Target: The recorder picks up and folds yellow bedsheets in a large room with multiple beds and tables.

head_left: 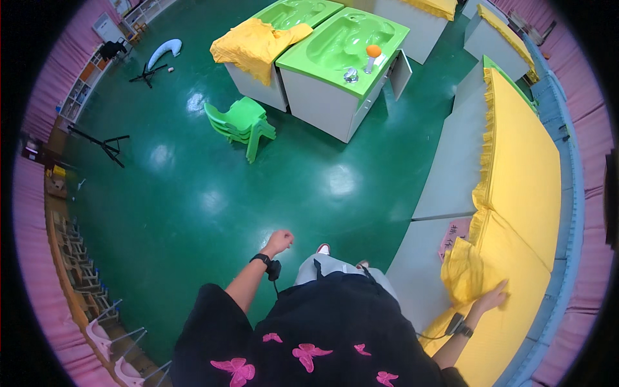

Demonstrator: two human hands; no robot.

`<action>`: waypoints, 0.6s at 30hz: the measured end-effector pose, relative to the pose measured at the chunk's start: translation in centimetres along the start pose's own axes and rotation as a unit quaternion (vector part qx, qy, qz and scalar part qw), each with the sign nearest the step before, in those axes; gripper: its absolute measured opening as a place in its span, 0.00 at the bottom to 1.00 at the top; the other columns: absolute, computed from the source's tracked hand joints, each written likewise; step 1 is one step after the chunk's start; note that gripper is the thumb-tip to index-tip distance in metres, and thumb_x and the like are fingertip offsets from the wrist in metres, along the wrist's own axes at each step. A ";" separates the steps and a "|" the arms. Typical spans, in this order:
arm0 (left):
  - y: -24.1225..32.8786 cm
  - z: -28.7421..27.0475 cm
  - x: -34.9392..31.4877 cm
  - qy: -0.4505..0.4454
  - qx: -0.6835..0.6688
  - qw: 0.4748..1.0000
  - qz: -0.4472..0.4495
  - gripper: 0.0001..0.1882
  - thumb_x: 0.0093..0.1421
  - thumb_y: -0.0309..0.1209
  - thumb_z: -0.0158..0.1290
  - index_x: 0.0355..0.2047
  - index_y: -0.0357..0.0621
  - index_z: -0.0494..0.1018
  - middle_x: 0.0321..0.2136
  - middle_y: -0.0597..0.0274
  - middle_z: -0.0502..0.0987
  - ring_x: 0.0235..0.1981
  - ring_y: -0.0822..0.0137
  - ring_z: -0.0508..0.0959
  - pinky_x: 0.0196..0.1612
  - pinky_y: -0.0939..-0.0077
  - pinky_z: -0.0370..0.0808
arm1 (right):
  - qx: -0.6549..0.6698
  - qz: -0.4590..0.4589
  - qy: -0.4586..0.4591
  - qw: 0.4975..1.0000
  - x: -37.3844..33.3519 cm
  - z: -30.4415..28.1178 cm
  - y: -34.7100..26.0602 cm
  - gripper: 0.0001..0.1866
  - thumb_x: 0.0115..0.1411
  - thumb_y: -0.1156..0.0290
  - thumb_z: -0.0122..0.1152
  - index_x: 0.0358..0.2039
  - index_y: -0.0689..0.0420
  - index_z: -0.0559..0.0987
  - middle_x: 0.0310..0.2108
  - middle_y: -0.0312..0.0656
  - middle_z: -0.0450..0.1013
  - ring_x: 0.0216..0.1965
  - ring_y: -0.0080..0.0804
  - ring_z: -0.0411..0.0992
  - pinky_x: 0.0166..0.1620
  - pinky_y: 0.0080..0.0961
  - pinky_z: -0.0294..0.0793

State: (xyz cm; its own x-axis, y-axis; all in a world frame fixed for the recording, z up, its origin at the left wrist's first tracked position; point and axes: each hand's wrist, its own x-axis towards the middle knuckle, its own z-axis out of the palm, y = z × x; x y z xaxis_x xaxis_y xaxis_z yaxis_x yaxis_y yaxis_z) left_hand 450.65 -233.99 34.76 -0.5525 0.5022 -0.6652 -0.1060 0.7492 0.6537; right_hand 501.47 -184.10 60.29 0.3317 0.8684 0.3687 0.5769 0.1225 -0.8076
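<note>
On my right, a yellow ruffled cloth cover [519, 258] lies over a row of white cabinets [419, 274]. Part of its front edge is folded up in a loose flap [463, 271]. My right hand [492, 298] rests on the cover just beside this flap, a finger stretched out over the fabric; no grip on the cloth shows. My left hand [278, 242] hangs over the green floor with its fingers curled in, and nothing shows in it. Each wrist wears a black strap with a small dark device.
Ahead stands a green-topped baby bath unit [348, 45] with an ajar door [401, 74]. Another yellow cloth [255, 48] lies bunched on the neighbouring unit. Stacked green chairs [242, 122] and a black stand [106, 143] occupy the floor. Stools [77, 258] line the left wall.
</note>
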 end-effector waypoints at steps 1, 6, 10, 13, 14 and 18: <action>0.2 -0.9 -0.1 -0.001 0.001 1.000 -0.003 0.15 0.60 0.36 0.50 0.36 0.36 0.78 0.31 0.53 0.82 0.29 0.61 0.82 0.35 0.67 0.77 | 0.046 -0.004 0.007 0.999 -0.3 2.6 -3.6 0.29 0.68 0.53 0.53 0.15 0.57 0.59 0.18 0.32 0.55 0.22 0.25 0.52 0.24 0.31 0.55; 11.2 -5.6 -2.3 -0.004 0.169 0.976 0.136 0.21 0.59 0.41 0.54 0.46 0.38 0.75 0.43 0.48 0.80 0.47 0.49 0.78 0.50 0.59 0.74 | 0.242 0.077 -0.076 0.964 -5.8 14.8 -17.0 0.20 0.68 0.59 0.55 0.22 0.57 0.69 0.23 0.32 0.67 0.23 0.22 0.63 0.28 0.25 0.66; 26.8 -8.0 -6.6 0.101 0.158 0.901 0.390 0.35 0.56 0.42 0.60 0.59 0.39 0.64 0.59 0.47 0.67 0.61 0.50 0.67 0.62 0.59 0.65 | 0.406 0.187 -0.287 0.847 -13.9 23.8 -24.4 0.08 0.65 0.66 0.58 0.36 0.58 0.76 0.34 0.36 0.76 0.36 0.26 0.76 0.40 0.27 0.77; 38.3 -10.3 -8.5 0.163 0.212 0.832 0.486 0.43 0.51 0.41 0.65 0.63 0.37 0.58 0.62 0.47 0.63 0.64 0.47 0.62 0.65 0.56 0.61 | 0.491 0.235 -0.489 0.681 -20.6 30.7 -27.2 0.05 0.65 0.70 0.56 0.40 0.55 0.76 0.34 0.36 0.76 0.36 0.27 0.75 0.45 0.30 0.76; 40.5 -10.7 -8.1 0.181 0.232 0.828 0.477 0.47 0.48 0.40 0.66 0.64 0.36 0.56 0.63 0.46 0.61 0.65 0.47 0.60 0.66 0.55 0.59 | 0.460 0.331 -0.503 0.652 -23.5 31.8 -31.4 0.04 0.65 0.71 0.56 0.39 0.56 0.77 0.31 0.35 0.75 0.33 0.26 0.74 0.46 0.30 0.75; 41.9 -13.1 1.0 0.231 0.321 0.838 0.376 0.49 0.43 0.32 0.65 0.65 0.38 0.55 0.61 0.44 0.62 0.64 0.45 0.62 0.65 0.51 0.58 | 0.413 0.389 -0.625 0.536 -28.4 38.6 -36.0 0.04 0.63 0.74 0.55 0.34 0.58 0.77 0.23 0.34 0.70 0.25 0.22 0.67 0.48 0.33 0.73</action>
State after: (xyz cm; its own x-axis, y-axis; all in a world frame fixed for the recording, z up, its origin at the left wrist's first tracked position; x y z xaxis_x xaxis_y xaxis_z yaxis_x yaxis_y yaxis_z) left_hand 434.78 -207.76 66.17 -0.5405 0.8271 0.1541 0.8002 0.4488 0.3979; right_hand 442.46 -194.59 61.14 -0.8248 0.3918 -0.4076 -0.0714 -0.7874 -0.6123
